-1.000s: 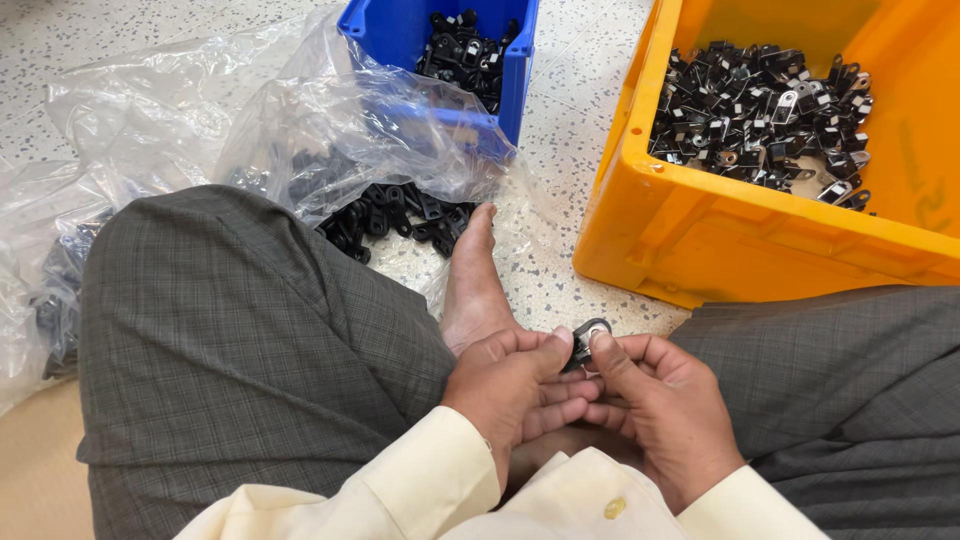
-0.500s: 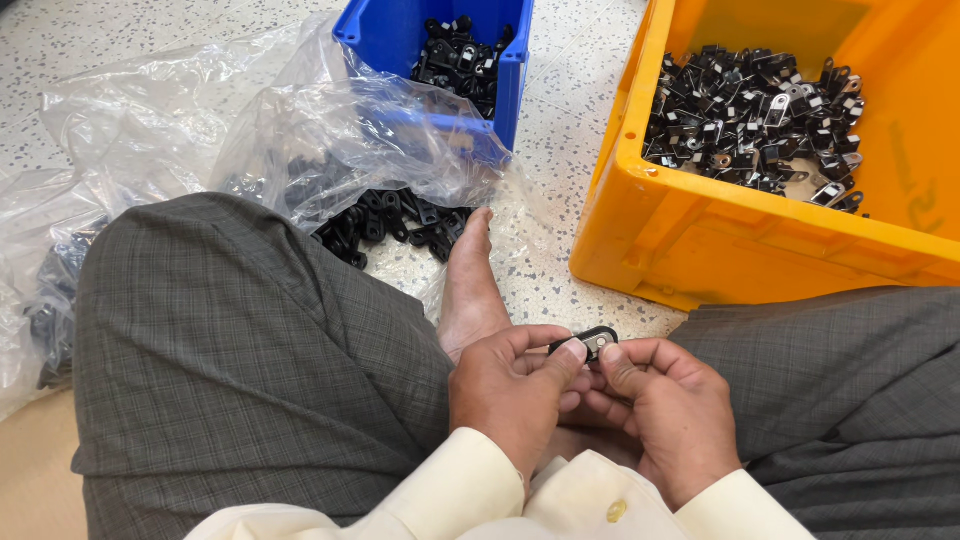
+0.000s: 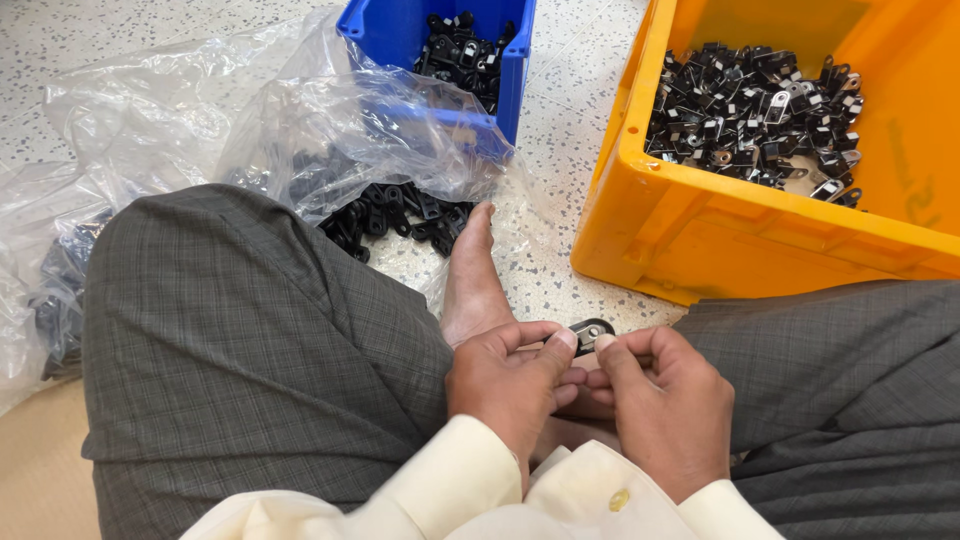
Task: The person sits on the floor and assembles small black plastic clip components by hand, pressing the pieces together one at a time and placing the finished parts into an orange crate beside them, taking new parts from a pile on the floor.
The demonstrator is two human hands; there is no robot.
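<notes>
Both the left hand (image 3: 505, 385) and right hand (image 3: 665, 405) pinch one small black clip (image 3: 590, 331), while the orange bin (image 3: 760, 250) at one o'clock already holds many and loose clips (image 3: 395, 215) at eleven remain.

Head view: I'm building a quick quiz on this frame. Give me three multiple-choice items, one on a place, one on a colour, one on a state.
1. Where is the small black clip?
A. between both hands' fingertips
B. on the floor
C. in the blue bin

2. What colour is the large bin at the right?
A. green
B. orange
C. white

3. The clear plastic bag is:
A. folded flat
B. sealed
C. crumpled, open

A: left hand and right hand pinch it.
B: its walls are orange.
C: black parts spill out.
</notes>
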